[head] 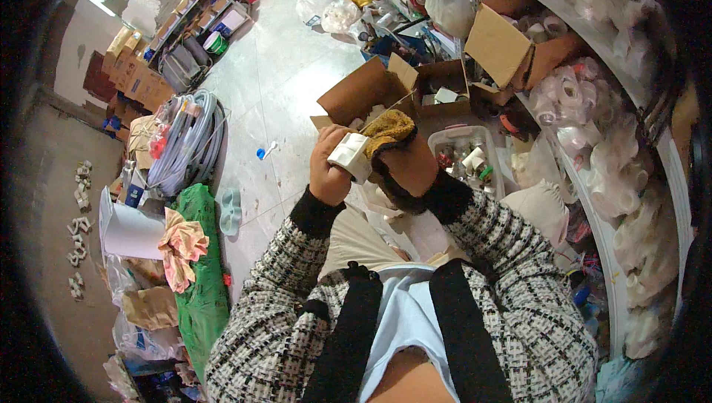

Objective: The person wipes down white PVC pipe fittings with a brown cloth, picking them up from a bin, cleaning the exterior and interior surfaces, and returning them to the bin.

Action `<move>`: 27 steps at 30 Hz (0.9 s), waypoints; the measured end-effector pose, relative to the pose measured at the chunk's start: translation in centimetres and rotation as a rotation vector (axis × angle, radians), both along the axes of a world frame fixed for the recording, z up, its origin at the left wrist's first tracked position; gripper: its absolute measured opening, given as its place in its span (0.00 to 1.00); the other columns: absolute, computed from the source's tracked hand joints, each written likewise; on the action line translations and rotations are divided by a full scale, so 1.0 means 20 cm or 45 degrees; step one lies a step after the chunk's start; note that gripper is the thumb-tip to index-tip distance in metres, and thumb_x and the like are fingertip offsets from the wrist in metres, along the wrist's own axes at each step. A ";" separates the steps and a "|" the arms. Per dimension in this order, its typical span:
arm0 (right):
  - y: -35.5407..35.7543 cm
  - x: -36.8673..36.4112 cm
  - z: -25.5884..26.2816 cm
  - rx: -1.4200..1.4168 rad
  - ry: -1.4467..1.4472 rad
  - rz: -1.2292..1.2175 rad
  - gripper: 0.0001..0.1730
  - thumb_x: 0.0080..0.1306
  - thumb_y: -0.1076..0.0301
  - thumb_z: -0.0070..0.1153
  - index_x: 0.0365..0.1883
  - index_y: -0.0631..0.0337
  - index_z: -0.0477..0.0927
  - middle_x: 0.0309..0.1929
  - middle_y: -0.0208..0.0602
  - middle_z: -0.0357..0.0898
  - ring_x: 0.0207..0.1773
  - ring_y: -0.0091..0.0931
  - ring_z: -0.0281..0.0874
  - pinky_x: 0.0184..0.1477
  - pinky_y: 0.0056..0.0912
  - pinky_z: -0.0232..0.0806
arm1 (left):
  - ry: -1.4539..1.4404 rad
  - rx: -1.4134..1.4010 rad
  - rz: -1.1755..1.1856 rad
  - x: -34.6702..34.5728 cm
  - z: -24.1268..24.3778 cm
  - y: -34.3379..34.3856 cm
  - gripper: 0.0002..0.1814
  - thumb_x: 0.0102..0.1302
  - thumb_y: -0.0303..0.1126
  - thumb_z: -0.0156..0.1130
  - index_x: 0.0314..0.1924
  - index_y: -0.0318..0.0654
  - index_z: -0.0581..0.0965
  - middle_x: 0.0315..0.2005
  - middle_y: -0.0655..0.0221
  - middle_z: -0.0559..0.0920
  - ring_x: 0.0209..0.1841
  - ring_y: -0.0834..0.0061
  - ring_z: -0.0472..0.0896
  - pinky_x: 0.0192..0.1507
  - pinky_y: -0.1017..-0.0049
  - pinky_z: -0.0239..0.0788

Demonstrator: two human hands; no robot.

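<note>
My left hand (325, 172) grips a white plastic pipe fitting (352, 157) with wide round ends, held up in front of my lap. A yellow-brown cloth (392, 127) is bunched in my right hand (413, 165), its edge against the right side of the fitting. The cloth hides most of my right fingers. Just beyond my hands stands an open cardboard box (361, 94), with pale pieces partly visible inside.
A clear plastic bin (495, 150) of mixed fittings stands to the right. Shelves (589, 180) with bagged fittings curve along the right side. Coiled grey hose (194, 141) and a green wrapped bundle (203, 280) lie left. A light-blue tray (229, 212) rests on the tiled floor.
</note>
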State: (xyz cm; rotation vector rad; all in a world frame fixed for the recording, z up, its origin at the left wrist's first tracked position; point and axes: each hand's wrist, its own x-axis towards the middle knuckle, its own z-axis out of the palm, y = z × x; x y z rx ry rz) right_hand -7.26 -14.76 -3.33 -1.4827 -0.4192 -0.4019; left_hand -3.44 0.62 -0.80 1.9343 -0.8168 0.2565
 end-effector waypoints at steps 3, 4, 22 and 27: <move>-0.05 0.00 -0.11 -0.530 -0.030 -0.272 0.15 0.52 0.70 0.52 0.40 0.59 0.72 0.37 0.40 0.75 0.43 0.37 0.73 0.47 0.35 0.66 | 0.846 -0.565 -0.287 -0.07 0.00 -0.03 0.11 0.52 0.30 0.52 0.35 0.34 0.73 0.29 0.70 0.74 0.33 0.76 0.70 0.36 0.81 0.61; -0.06 -0.01 -0.12 -0.548 -0.157 -0.318 0.15 0.52 0.71 0.52 0.41 0.59 0.72 0.36 0.41 0.75 0.42 0.38 0.74 0.45 0.36 0.67 | 1.109 -0.749 -0.163 -0.12 0.03 -0.07 0.11 0.55 0.33 0.53 0.37 0.37 0.71 0.31 0.73 0.72 0.33 0.82 0.70 0.35 0.84 0.62; 0.06 -0.19 0.16 -0.256 0.005 -0.299 0.26 0.44 0.63 0.66 0.40 0.63 0.71 0.35 0.40 0.76 0.39 0.35 0.76 0.42 0.34 0.69 | 0.446 -0.398 -0.068 -0.06 0.05 0.04 0.08 0.54 0.30 0.51 0.32 0.33 0.72 0.30 0.68 0.72 0.34 0.76 0.69 0.38 0.81 0.60; 0.04 -0.17 0.13 -0.080 -0.090 -0.172 0.27 0.45 0.64 0.66 0.41 0.65 0.69 0.35 0.42 0.76 0.38 0.36 0.76 0.42 0.33 0.69 | 0.054 -0.088 0.065 -0.06 0.09 0.04 0.10 0.49 0.29 0.51 0.29 0.30 0.73 0.28 0.63 0.72 0.35 0.69 0.69 0.40 0.77 0.59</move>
